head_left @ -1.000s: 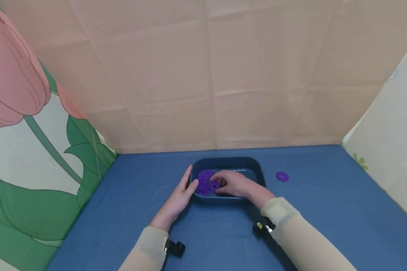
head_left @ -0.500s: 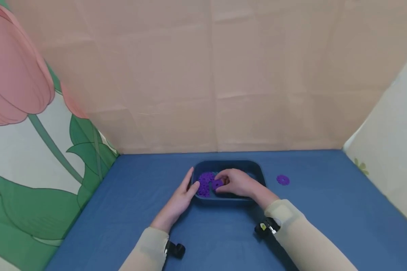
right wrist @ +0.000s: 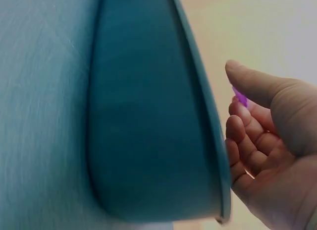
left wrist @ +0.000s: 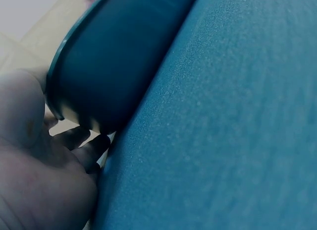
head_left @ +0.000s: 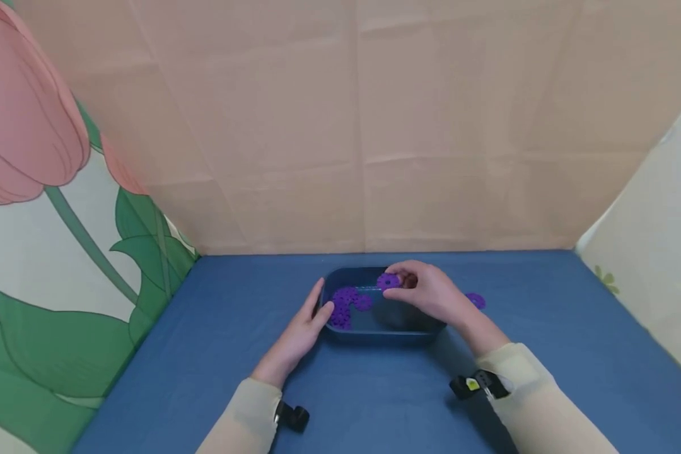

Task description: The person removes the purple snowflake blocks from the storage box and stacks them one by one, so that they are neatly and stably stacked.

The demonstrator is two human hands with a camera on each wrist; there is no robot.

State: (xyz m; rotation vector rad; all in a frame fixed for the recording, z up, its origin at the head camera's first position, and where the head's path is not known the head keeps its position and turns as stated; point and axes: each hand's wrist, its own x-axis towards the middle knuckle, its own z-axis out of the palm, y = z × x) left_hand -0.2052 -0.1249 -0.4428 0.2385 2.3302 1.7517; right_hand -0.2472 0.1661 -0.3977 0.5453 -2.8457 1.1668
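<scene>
A dark blue rectangular tray (head_left: pixel 386 335) sits on the blue cloth. Purple notched discs (head_left: pixel 342 310), snowflake-like with holes, lie heaped at its left end, with another disc (head_left: pixel 364 303) just right of the heap. My left hand (head_left: pixel 295 337) holds the tray's left end, thumb at the rim and fingers along the outer wall. Above the back right part of the tray, my right hand (head_left: pixel 434 295) pinches one purple notched disc (head_left: pixel 388 282) between thumb and fingers. The right wrist view shows only a sliver of that disc (right wrist: pixel 240 97) at the fingertips.
A single purple disc (head_left: pixel 476 301) lies on the blue tablecloth (head_left: pixel 545 328) right of the tray, partly behind my right wrist. Beige cloth (head_left: pixel 363 126) hangs behind the table. A tulip-patterned sheet (head_left: pixel 85 265) stands at the left, a white one (head_left: pixel 658 208) at the right.
From down among the discs in the tray, my right hand has risen and moved right with one disc pinched. My left hand has stayed at the tray's left end.
</scene>
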